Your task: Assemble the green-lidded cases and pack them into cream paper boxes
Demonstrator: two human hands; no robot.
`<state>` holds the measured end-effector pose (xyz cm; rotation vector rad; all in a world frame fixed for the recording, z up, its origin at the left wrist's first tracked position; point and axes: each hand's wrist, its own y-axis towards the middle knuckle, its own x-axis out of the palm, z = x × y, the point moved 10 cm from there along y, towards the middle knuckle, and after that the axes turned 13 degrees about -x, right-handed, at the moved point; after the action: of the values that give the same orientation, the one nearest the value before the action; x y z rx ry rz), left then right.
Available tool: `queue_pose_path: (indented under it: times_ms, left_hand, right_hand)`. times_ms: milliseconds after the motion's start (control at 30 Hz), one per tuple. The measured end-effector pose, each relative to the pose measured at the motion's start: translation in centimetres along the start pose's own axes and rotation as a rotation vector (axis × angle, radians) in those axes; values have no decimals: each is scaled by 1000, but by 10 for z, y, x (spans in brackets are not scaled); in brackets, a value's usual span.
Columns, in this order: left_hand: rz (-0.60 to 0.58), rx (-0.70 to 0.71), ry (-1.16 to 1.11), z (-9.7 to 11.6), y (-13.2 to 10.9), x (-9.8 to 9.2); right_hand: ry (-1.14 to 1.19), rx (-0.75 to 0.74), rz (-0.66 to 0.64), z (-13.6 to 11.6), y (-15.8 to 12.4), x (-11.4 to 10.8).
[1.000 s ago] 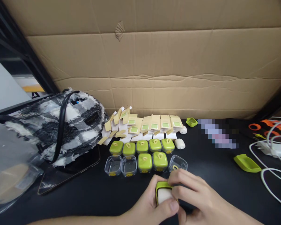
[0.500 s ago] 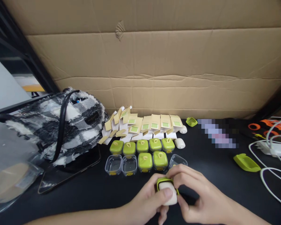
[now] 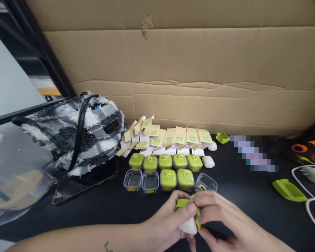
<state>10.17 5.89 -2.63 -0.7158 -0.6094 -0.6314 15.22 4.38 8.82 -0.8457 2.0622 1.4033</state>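
My left hand [image 3: 174,218] is closed around a rounded white case [image 3: 188,226], apparently an earbud case, with its thumb pressed across the front. A lime-green cover [image 3: 182,203] wraps part of the case. At the right side, the fingers of my right hand [image 3: 220,213] pinch the cover's edge. Just beyond my hands stands an open clear box [image 3: 214,184] with a small yellow loop in it. Two more open clear boxes [image 3: 133,179] are farther left. Beside them are several clear boxes with green covers [image 3: 168,178] in two rows. My fingers partly hide the cover.
Small cardboard packets [image 3: 180,135] line the back against a cardboard wall [image 3: 178,59]. Two white cases [image 3: 208,161] lie near them. Loose green pieces [image 3: 288,190] and white cables [image 3: 308,203] are at right. A shaggy checked bag [image 3: 94,122], a dark tablet [image 3: 86,189] and clear plastic bag [image 3: 18,168] occupy the left.
The view has shifted, so most things appear farther right. In my hands the case has tilted, and the green cover's right side now stands out from it.
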Motion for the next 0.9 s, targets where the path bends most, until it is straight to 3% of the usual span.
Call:
queue_pose_path:
  times_ms: [133, 333, 433, 567, 700, 800, 900]
  left_hand:
    - [-69, -88, 46, -5, -3, 11]
    - [-46, -213, -27, -11, -5, 10]
    - [-45, -212, -91, -9, -4, 9]
    - [-96, -227, -155, -8, -5, 12]
    - [-160, -189, -77, -8, -6, 16]
    - [-186, -177, -24, -15, -1, 12]
    - [-233, -130, 163, -25, 11, 8]
  right_hand:
    - [-94, -20, -8, -4, 0, -2]
    - [-123, -59, -20, -6, -2, 2]
    - [-90, -14, 2, -1, -2, 0]
    - [37, 166, 24, 15, -12, -1]
    - [149, 309, -12, 28, -26, 7]
    - [230, 272, 39, 28, -24, 5]
    - [202, 195, 167, 27, -7, -11]
